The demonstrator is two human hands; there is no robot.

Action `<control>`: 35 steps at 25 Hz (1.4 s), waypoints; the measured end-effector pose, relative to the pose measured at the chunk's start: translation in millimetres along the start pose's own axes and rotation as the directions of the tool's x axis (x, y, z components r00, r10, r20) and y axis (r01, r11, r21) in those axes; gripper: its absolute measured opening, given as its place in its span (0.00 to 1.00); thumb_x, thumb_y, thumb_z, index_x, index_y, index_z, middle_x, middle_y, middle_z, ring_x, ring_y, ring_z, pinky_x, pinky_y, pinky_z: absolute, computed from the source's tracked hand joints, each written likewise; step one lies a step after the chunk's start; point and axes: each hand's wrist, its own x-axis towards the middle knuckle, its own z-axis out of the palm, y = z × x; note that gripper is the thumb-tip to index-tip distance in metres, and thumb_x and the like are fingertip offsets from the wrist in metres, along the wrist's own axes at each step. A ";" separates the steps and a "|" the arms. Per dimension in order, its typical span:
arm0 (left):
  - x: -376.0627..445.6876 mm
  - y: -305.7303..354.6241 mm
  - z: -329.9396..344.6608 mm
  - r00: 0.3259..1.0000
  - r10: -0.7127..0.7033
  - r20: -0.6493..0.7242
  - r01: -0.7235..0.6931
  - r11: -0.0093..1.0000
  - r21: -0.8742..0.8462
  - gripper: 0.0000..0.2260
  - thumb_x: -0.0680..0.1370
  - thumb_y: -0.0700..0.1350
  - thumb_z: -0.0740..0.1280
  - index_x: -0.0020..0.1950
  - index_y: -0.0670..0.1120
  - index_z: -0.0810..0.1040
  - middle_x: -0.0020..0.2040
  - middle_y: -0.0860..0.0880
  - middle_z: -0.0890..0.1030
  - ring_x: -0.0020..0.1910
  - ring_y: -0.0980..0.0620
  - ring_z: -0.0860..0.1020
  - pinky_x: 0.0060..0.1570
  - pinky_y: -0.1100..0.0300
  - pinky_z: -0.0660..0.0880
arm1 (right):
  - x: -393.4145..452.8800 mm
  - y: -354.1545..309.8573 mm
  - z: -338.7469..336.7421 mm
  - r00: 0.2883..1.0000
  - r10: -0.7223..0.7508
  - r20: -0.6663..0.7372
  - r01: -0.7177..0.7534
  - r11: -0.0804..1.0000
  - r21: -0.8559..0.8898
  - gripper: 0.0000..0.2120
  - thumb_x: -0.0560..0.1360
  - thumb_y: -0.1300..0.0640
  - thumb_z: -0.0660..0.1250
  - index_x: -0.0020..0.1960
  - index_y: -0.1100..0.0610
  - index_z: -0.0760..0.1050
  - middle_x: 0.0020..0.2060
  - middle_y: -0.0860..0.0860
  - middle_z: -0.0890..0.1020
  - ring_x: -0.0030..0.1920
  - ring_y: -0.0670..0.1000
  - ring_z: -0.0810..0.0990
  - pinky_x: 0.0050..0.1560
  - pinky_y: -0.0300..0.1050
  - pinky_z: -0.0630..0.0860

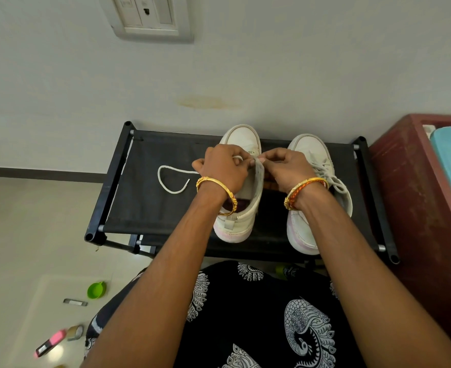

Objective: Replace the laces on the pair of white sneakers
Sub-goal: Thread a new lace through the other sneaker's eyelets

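Observation:
Two white sneakers stand side by side, toes away from me, on a black fabric shoe rack (150,208). The left sneaker (241,219) has its tongue pulled up. My left hand (223,168) curls over its eyelets and holds a white lace (170,179) whose free end loops out onto the rack at the left. My right hand (288,168) pinches the tongue's top edge, or the lace there, between thumb and fingertips. The right sneaker (310,152) carries a grey-white lace threaded and tied.
A dark red cabinet (415,197) with a light blue thing on top stands right of the rack. On the floor at the lower left lie a green cap (96,290), a tape roll (75,332) and a pink object (50,342). A white wall is close behind.

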 end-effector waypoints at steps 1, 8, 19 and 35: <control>-0.7 0.4 -0.2 1.000 -0.009 0.000 0.009 1.000 0.001 0.04 0.76 0.49 0.68 0.48 0.53 0.82 0.48 0.51 0.81 0.58 0.48 0.72 0.53 0.53 0.57 | 0.8 -0.2 1.7 1.000 0.012 0.004 -0.012 1.000 0.008 0.03 0.77 0.63 0.65 0.47 0.59 0.77 0.39 0.50 0.80 0.38 0.47 0.80 0.33 0.38 0.80; -5.1 -3.4 -7.9 1.000 0.015 0.006 -0.016 0.999 0.037 0.09 0.74 0.50 0.70 0.54 0.55 0.77 0.64 0.49 0.71 0.66 0.46 0.63 0.60 0.49 0.59 | 14.5 -9.8 -2.0 0.994 -0.026 -0.109 0.028 0.999 0.021 0.11 0.80 0.63 0.55 0.40 0.54 0.68 0.39 0.53 0.77 0.39 0.48 0.78 0.39 0.43 0.78; -2.8 -14.6 -12.8 0.949 -0.240 0.204 0.197 0.958 0.207 0.47 0.71 0.56 0.71 0.76 0.45 0.43 0.76 0.42 0.49 0.75 0.39 0.50 0.72 0.39 0.54 | 7.0 -18.4 -23.0 0.986 -0.142 -0.086 0.142 0.990 -0.011 0.08 0.77 0.60 0.62 0.39 0.56 0.74 0.27 0.47 0.74 0.27 0.44 0.72 0.37 0.40 0.76; -0.3 -17.0 -5.2 0.935 -0.322 0.148 0.296 0.939 0.173 0.36 0.73 0.55 0.67 0.74 0.44 0.53 0.74 0.42 0.52 0.73 0.39 0.55 0.70 0.41 0.60 | -10.7 -35.6 -10.2 0.943 -0.307 0.125 0.251 0.907 0.337 0.10 0.77 0.65 0.61 0.39 0.55 0.74 0.37 0.49 0.81 0.43 0.46 0.79 0.44 0.38 0.73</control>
